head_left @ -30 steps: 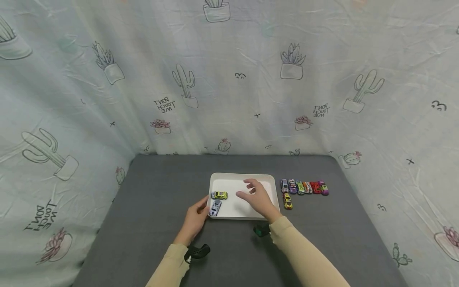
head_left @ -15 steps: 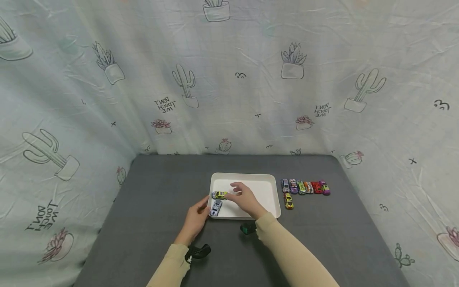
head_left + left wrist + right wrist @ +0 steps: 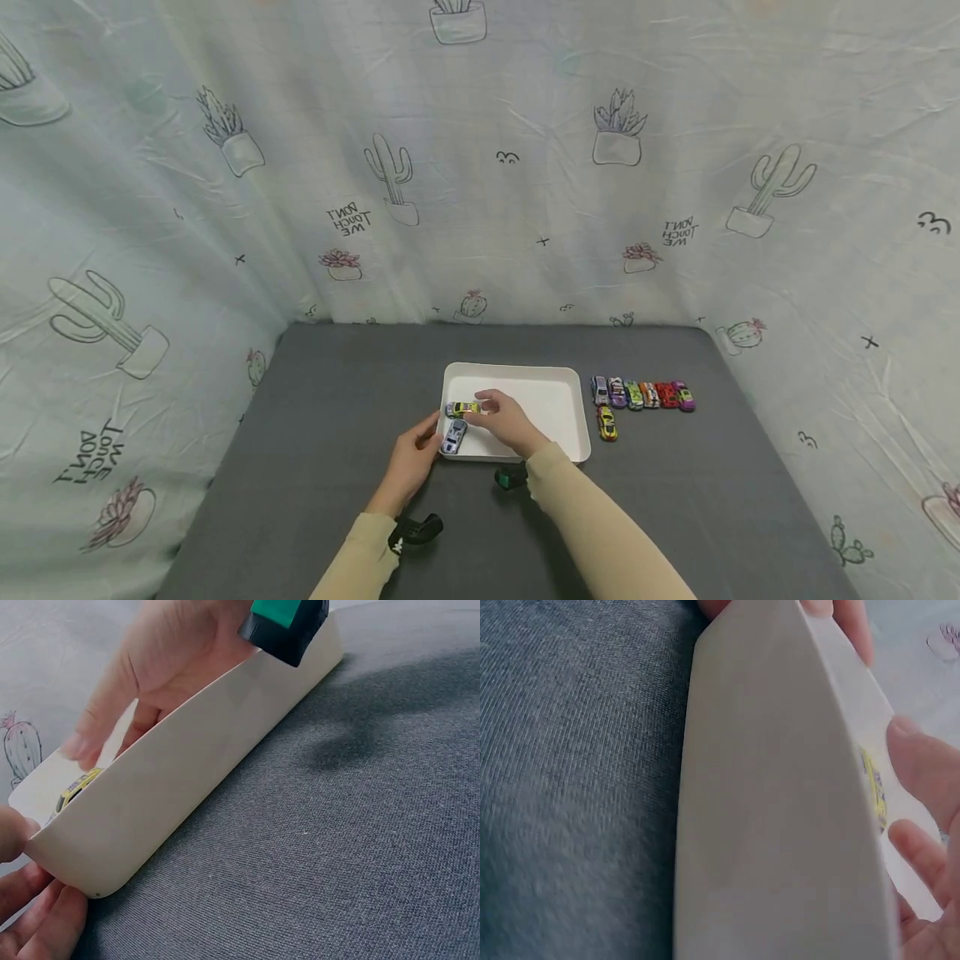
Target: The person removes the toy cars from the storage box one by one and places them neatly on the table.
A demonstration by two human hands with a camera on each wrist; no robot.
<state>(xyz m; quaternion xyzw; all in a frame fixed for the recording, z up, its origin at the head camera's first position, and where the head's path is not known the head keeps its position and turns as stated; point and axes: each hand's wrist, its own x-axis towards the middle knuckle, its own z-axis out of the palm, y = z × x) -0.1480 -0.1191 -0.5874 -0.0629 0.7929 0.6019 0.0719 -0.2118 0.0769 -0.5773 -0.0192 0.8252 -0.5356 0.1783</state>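
Note:
A white tray (image 3: pixel 540 458) lies on the grey table. In its left part are a yellow toy car (image 3: pixel 461 409) and a silver-blue toy car (image 3: pixel 453 436). My left hand (image 3: pixel 415 454) grips the tray's left side, thumb at the rim and fingers against the outer wall in the left wrist view. My right hand (image 3: pixel 510 423) reaches into the tray, thumb and forefinger spread at either side of the yellow car's right end. A gap shows between these fingertips and the car in the right wrist view.
Right of the tray stands a row of several toy cars (image 3: pixel 650 395) side by side. Another yellow toy car (image 3: pixel 607 423) sits in front of the row's left end. A cactus-print curtain (image 3: pixel 480 183) hangs behind and beside the table (image 3: pixel 345 375).
My right hand has moved left and slightly down from over the tray's middle to the yellow car's right end. My left hand keeps its hold on the tray.

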